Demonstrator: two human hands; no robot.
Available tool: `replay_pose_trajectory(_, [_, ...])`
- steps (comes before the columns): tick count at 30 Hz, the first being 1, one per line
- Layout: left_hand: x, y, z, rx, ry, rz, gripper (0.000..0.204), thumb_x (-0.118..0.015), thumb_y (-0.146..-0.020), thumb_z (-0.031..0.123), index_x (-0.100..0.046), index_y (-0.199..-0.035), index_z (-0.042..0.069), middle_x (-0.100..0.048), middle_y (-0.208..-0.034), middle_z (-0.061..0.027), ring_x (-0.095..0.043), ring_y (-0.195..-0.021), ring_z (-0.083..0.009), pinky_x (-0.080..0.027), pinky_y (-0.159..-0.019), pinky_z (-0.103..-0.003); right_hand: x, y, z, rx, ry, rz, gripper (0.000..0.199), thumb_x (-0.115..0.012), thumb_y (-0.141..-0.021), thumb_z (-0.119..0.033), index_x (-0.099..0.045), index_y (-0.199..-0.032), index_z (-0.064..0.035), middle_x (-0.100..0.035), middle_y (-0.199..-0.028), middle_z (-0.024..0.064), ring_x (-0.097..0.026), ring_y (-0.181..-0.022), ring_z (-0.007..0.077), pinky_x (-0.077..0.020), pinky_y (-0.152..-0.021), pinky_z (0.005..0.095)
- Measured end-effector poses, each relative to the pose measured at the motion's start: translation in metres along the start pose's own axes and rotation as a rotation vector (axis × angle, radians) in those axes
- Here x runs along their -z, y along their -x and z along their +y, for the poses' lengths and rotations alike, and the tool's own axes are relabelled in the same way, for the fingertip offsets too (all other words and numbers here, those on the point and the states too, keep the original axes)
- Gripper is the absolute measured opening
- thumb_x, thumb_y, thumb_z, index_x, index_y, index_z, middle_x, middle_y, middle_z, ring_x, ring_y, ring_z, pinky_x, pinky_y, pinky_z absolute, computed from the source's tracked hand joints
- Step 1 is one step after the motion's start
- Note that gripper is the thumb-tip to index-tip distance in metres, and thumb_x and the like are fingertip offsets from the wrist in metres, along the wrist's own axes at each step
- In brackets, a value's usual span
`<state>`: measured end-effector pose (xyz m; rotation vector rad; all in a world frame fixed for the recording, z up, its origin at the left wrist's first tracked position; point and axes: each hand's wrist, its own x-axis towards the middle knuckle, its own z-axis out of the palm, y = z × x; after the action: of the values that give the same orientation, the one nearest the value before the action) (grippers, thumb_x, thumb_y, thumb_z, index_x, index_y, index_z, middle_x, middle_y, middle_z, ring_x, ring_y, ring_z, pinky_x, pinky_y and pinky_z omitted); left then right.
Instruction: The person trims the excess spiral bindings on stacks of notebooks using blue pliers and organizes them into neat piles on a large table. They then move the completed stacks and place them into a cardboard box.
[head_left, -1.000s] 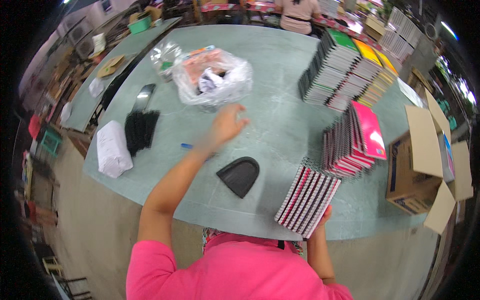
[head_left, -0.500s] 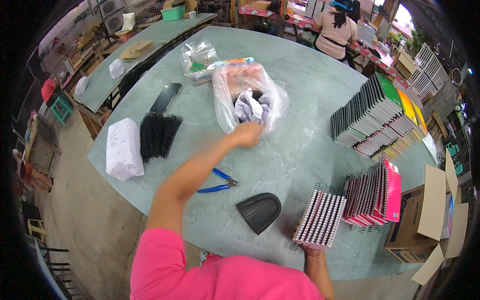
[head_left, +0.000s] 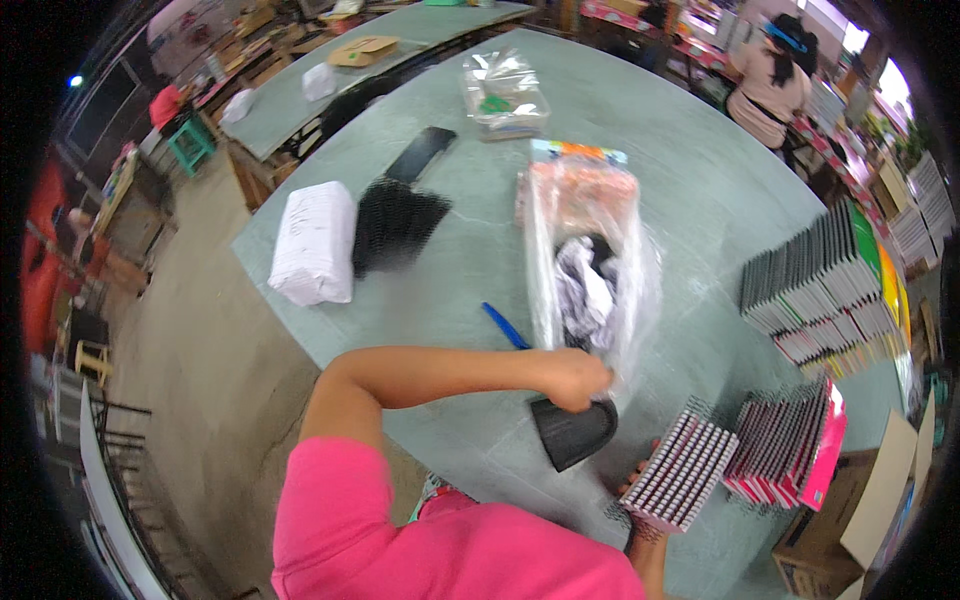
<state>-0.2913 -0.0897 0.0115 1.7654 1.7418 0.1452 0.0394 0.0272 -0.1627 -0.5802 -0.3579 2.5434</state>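
My left hand (head_left: 578,381) reaches across the table, its fingers closed on the near edge of a clear plastic bag (head_left: 640,300). Crumpled white and dark stuff (head_left: 588,290) lies inside that bag. My right hand (head_left: 640,485) holds a stack of spiral-bound notebooks (head_left: 682,468) from below, coils facing up. Just below my left hand lies a black half-oval piece (head_left: 572,436). One blue handle of the cutting pliers (head_left: 505,326) shows beyond my left forearm, which hides the rest. Beside the held stack stand pink-covered spiral notebooks (head_left: 785,445).
Taller stacks of spiral notebooks (head_left: 815,285) stand at the right, above an open cardboard box (head_left: 840,510). At the left are a white wrapped bundle (head_left: 313,243), black spiral coils (head_left: 398,228) and a phone (head_left: 421,154). Another clear bag (head_left: 505,95) lies farther back. A person (head_left: 770,95) is beyond the table.
My left hand has pulled the plastic bag nearer, apart from the other clear bag, and its near end now reaches the black piece. The view has shifted; my right hand still holds the notebooks.
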Motion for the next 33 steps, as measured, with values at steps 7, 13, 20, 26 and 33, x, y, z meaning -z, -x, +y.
replay_pose_trajectory(7, [0.077,0.002,0.016,0.191,0.075,0.183,0.068,-0.040,-0.082,0.058,-0.059,-0.088,-0.007,-0.060,-0.087,-0.0242,-0.058,-0.083,-0.0383,-0.045,-0.072,-0.045,-0.092,0.012,0.005,-0.114,-0.067,-0.175,0.055,-0.036,-0.090,-0.036,-0.020,-0.136,-0.0111,-0.056,-0.101,0.0182,-0.059,-0.080,0.0333,-0.0463,-0.065,0.0505])
replay_pose_trajectory(13, [0.031,-0.008,0.022,-0.144,-0.019,0.522,0.038,-0.059,-0.077,0.035,-0.055,-0.088,-0.001,-0.057,-0.087,-0.0194,-0.054,-0.092,-0.0338,-0.043,-0.077,-0.044,-0.083,0.015,0.003,-0.114,-0.069,-0.179,0.056,-0.035,-0.089,-0.040,-0.024,-0.135,-0.0099,-0.056,-0.104,0.0182,-0.057,-0.088,0.0345,-0.0443,-0.073,0.0511])
replay_pose_trajectory(20, [-0.004,0.101,-0.040,0.253,-0.063,0.759,0.037,-0.063,-0.074,0.037,-0.056,-0.093,0.006,-0.054,-0.087,-0.0147,-0.052,-0.086,-0.0300,-0.040,-0.073,-0.043,-0.119,0.008,0.004,-0.197,-0.106,-0.330,0.057,-0.035,-0.088,-0.042,-0.027,-0.134,-0.0097,-0.055,-0.106,0.0171,-0.055,-0.094,0.0331,-0.0423,-0.082,0.0488])
replay_pose_trajectory(26, [-0.066,0.131,-0.053,0.276,-0.361,0.796,0.047,-0.061,-0.073,0.042,-0.054,-0.104,0.007,-0.049,-0.099,-0.0152,-0.046,-0.092,-0.0347,-0.038,-0.076,-0.045,-0.150,-0.029,-0.001,-0.039,0.041,-0.240,0.058,-0.039,-0.087,-0.045,-0.033,-0.130,-0.0065,-0.054,-0.109,0.0156,-0.055,-0.095,0.0285,-0.0438,-0.081,0.0439])
replay_pose_trajectory(33, [-0.040,0.174,-0.062,0.448,0.104,0.559,0.028,-0.054,-0.077,0.022,-0.053,-0.099,0.005,-0.049,-0.092,-0.0195,-0.049,-0.085,-0.0372,-0.040,-0.074,-0.042,-0.196,-0.062,-0.016,0.129,0.103,-0.319,0.061,-0.043,-0.085,-0.050,-0.043,-0.123,-0.0022,-0.054,-0.115,0.0138,-0.055,-0.101,0.0255,-0.0435,-0.088,0.0408])
